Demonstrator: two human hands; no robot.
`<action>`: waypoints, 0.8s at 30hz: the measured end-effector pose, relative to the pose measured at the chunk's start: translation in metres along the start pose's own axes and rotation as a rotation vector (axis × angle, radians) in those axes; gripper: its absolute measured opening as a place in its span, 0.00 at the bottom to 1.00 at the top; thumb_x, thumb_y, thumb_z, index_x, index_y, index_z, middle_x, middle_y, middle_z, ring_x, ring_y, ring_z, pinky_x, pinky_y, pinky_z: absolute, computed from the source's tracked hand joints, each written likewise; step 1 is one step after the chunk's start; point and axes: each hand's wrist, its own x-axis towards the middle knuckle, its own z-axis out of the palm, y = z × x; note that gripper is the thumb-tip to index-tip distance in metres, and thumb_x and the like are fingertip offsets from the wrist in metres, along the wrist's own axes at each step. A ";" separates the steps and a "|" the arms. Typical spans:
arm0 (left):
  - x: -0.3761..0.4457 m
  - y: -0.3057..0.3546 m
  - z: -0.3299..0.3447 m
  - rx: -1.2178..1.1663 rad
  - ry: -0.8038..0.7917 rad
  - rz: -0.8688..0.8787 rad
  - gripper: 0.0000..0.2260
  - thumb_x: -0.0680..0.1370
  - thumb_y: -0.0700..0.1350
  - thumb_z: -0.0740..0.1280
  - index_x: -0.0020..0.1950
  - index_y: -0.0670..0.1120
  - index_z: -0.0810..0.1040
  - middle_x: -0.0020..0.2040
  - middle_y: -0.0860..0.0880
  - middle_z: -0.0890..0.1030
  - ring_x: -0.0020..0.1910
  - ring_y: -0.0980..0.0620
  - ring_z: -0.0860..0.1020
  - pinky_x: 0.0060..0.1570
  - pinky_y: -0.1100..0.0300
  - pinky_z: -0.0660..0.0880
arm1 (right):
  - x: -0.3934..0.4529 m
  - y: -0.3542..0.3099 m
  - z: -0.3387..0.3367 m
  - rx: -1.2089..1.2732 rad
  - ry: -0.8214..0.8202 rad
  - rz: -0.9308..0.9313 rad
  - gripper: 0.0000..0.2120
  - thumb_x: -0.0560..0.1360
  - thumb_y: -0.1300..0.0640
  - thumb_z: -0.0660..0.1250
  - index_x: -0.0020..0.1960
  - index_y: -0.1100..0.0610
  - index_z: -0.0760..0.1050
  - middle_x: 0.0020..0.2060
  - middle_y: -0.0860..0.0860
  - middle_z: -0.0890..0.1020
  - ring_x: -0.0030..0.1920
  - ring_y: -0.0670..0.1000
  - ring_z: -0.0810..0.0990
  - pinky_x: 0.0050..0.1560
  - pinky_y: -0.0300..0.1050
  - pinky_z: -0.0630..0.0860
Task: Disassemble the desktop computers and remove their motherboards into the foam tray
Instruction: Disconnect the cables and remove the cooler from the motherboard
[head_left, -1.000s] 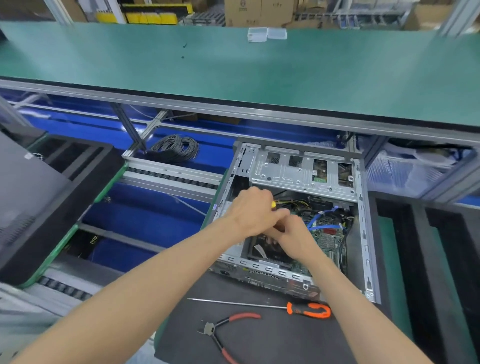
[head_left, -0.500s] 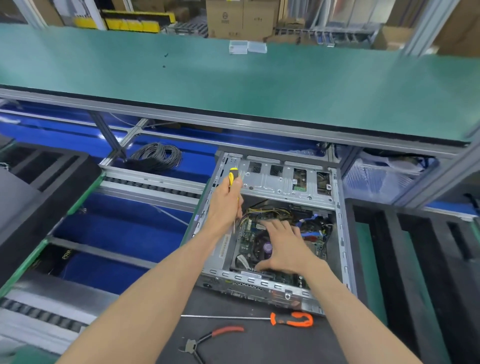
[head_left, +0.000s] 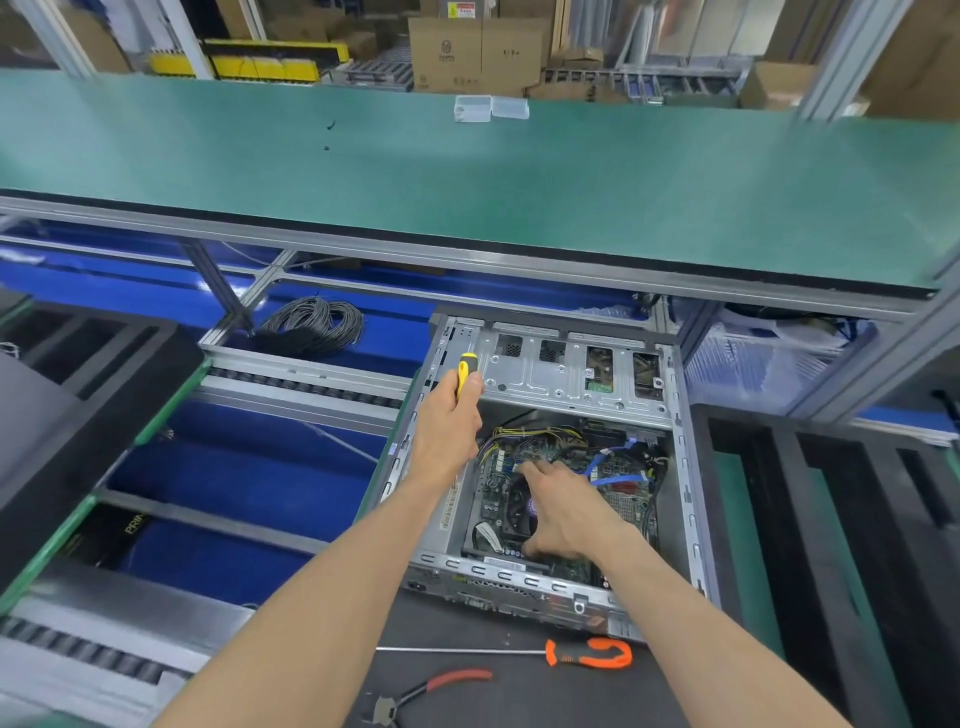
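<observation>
Left hand (head_left: 448, 431) grips a yellow screwdriver (head_left: 464, 372) at the open computer case's (head_left: 680, 467) nine o'clock edge; right hand (head_left: 563, 512) rests on the motherboard (head_left: 621, 488).

Both forearms bare, reaching fwd from bottom of view. Left hand (head_left: 451, 422) raised, fist-like, fingers curled round a yellow-handled screwdriver (head_left: 464, 370); handle top pokes out above the grip, thumb side up. Right hand (head_left: 563, 512) lower, to the right of that grip, palm down, fingers spread and bent downward, thumb pointing back toward the body; whether it holds anything can't be told.
</observation>
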 end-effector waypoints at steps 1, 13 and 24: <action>0.000 0.000 0.000 0.015 0.005 0.003 0.16 0.83 0.52 0.59 0.51 0.38 0.71 0.29 0.52 0.67 0.25 0.54 0.62 0.23 0.58 0.60 | 0.000 0.000 0.000 0.016 -0.002 0.002 0.48 0.61 0.43 0.80 0.73 0.58 0.62 0.63 0.56 0.75 0.62 0.58 0.72 0.59 0.54 0.76; 0.001 -0.004 -0.003 -0.049 0.023 0.008 0.14 0.82 0.54 0.60 0.46 0.43 0.70 0.28 0.53 0.66 0.25 0.54 0.61 0.22 0.59 0.60 | -0.005 0.001 -0.004 0.118 0.007 0.040 0.51 0.60 0.44 0.81 0.75 0.57 0.61 0.62 0.55 0.76 0.60 0.58 0.76 0.56 0.52 0.77; 0.000 -0.007 -0.006 -0.015 -0.003 0.076 0.16 0.80 0.54 0.61 0.43 0.42 0.76 0.28 0.51 0.73 0.27 0.52 0.77 0.36 0.51 0.80 | -0.003 0.005 0.001 0.019 0.065 0.054 0.48 0.57 0.39 0.79 0.71 0.52 0.64 0.58 0.50 0.79 0.57 0.55 0.76 0.62 0.55 0.68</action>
